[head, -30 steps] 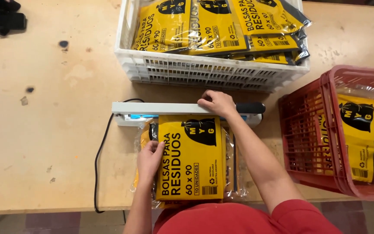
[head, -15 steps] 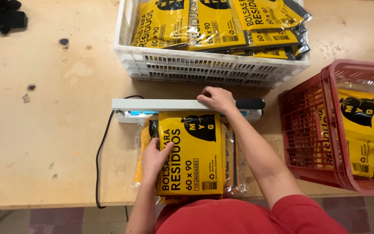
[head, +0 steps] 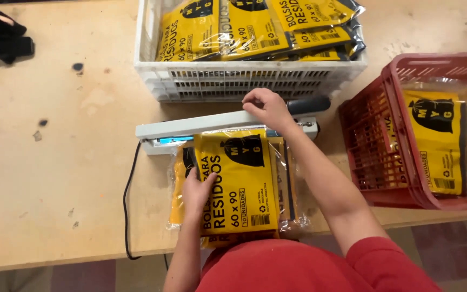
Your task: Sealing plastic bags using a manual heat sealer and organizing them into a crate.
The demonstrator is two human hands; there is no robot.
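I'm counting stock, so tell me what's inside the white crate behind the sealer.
The white crate holds yellow-and-black packets in clear wrap, overlapping in a layer. Whatever lies beneath that top layer, and the crate's bottom, is covered, so a full count isn't possible.

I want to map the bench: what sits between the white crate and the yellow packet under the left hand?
In the head view, the sealer's white bar, pressed by the right hand.

1. Packet (head: 241,186): glossy clear plastic film over yellow printed sheet; wrinkled at edges.
2. Sealer bar (head: 201,125): smooth, matt, pale painted metal or plastic; cannot tell which.
3. Table (head: 55,178): bare, matt wood, stained.
4. White crate (head: 244,81): moulded plastic lattice.
5. Red basket (head: 385,157): plastic mesh, slight sheen.
6. Cable (head: 127,205): black, smooth.
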